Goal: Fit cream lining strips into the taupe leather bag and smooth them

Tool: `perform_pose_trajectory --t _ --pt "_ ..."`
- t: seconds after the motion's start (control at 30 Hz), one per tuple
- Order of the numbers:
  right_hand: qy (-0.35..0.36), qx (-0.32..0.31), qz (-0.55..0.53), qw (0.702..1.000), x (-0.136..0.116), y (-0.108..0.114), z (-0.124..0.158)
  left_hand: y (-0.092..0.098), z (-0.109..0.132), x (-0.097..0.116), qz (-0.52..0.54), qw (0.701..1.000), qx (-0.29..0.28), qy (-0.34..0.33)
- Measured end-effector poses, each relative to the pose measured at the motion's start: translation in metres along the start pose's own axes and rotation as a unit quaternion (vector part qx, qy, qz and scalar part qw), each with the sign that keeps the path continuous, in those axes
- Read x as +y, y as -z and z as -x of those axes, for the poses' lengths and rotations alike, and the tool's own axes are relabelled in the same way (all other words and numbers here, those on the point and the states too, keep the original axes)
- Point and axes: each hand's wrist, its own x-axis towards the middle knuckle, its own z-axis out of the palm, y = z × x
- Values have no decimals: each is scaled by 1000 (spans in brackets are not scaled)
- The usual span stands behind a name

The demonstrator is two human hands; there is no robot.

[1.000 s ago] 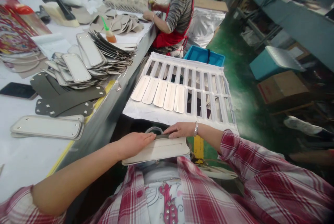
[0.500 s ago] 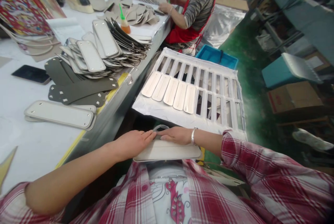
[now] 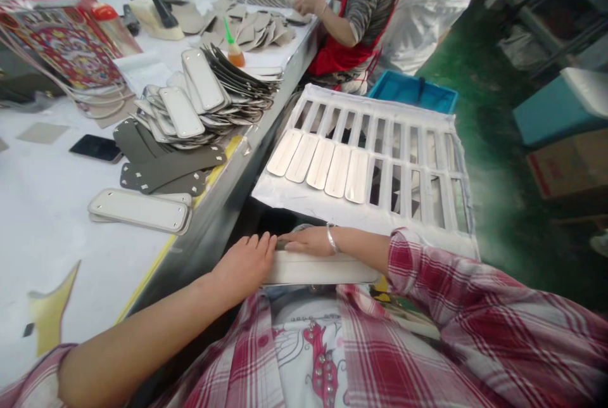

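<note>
Close to my chest is a long pale panel [image 3: 327, 268] with rounded corners and a line along its length. My left hand [image 3: 249, 262] grips its left end, fingers together over the top edge. My right hand [image 3: 306, 242], with a silver bangle at the wrist, presses on the upper edge, its fingertips meeting the left fingers. A small dark grey strip shows at the fingertips; the panel's underside is hidden. Just beyond, a white slotted rack [image 3: 323, 205] bears several similar pale pieces [image 3: 321, 164] side by side.
At left, the white table [image 3: 137, 262] carries a panel stack [image 3: 142, 208], dark grey strips [image 3: 166, 167], a phone [image 3: 95, 148], a pale heap [image 3: 204, 91] and a green-tipped bottle [image 3: 235, 53]. A blue crate [image 3: 413, 92] stands behind the rack. A co-worker [image 3: 365, 15] sits at the far table edge.
My left hand has closed further over the panel's left end. My right hand and the panel have tilted slightly. The whole view has turned a little to the left.
</note>
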Motion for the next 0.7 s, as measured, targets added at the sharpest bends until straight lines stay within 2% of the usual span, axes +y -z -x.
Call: perform_pose_trajectory --t 0.07,0.17,0.27,0.33,0.4,0.5,0.6,0.7 --pt "10 6 -27 1000 18 -1 24 3 -2 7 -22 1000 -2 10" --pt "-32 24 -40 998 36 -2 52 6 -5 18 -69 997 -2 16" --pt "-77 66 -5 995 38 -2 69 11 -7 27 -104 994 -4 17" --pt "-89 128 41 987 31 -6 84 14 -8 31 -101 995 12 4" --pt "-86 239 93 963 22 -18 108 13 -7 31 -76 996 41 -10" --pt "-79 410 138 898 6 -55 152 4 -2 26 -18 996 88 -2" --pt "-95 494 149 851 -5 -99 177 -6 4 25 14 989 139 38" --pt "-102 553 164 810 -5 -130 173 -4 0 44 46 979 193 49"
